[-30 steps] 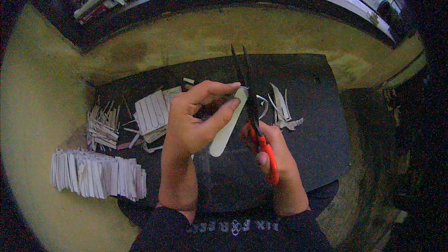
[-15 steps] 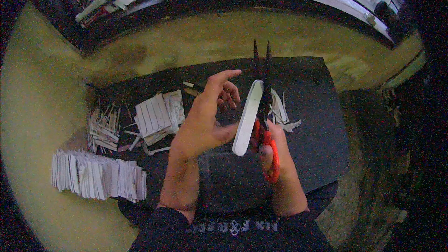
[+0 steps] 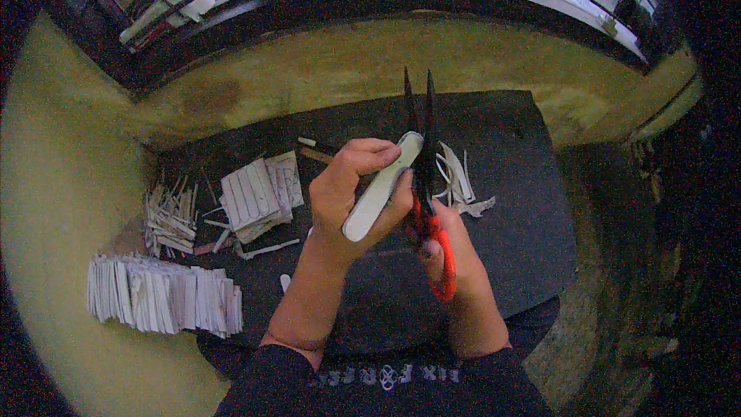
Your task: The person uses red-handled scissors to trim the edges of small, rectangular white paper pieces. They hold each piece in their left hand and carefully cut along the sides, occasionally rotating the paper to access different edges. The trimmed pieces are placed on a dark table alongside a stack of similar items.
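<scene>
Between the thumb and fingers of my left hand (image 3: 333,189) is a white strip with rounded ends (image 3: 372,207), tilted with its upper end to the right. That upper end lies close beside the blades of the scissors; whether they touch I cannot tell. My right hand (image 3: 468,262) grips the scissors (image 3: 445,266) by their red handles. Their dark blades point away from me, with the tips slightly apart. Just right of the blades, curled white offcuts (image 3: 461,179) lie on the dark tabletop (image 3: 513,208).
Left of my left hand sits a stack of white sheets marked with rounded outlines (image 3: 248,190). Beyond it is a heap of thin strips (image 3: 171,215). A long row of upright white pieces (image 3: 162,295) stands at the near left. A wall (image 3: 355,58) rises behind the table.
My left hand has closed on the white strip, which was beside the scissors with that hand's fingers spread. The strip has swung leftward and tilted more. The scissors have shifted slightly left.
</scene>
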`<action>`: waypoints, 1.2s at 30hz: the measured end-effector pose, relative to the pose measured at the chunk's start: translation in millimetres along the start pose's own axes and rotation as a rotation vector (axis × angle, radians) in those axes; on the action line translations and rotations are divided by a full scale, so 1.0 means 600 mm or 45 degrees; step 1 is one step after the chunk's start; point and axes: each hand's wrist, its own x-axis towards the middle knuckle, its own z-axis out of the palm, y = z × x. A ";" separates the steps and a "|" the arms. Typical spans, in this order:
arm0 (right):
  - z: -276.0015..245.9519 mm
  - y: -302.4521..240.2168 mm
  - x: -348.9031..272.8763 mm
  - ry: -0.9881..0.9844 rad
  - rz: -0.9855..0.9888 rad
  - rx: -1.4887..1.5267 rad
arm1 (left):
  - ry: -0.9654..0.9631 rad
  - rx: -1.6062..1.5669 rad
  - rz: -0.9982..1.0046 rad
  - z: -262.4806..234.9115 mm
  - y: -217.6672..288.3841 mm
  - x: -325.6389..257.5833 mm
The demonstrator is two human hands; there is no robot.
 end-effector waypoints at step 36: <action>0.009 0.009 -0.002 -0.047 -0.097 0.076 | -0.160 -0.231 -0.161 -0.032 -0.010 0.010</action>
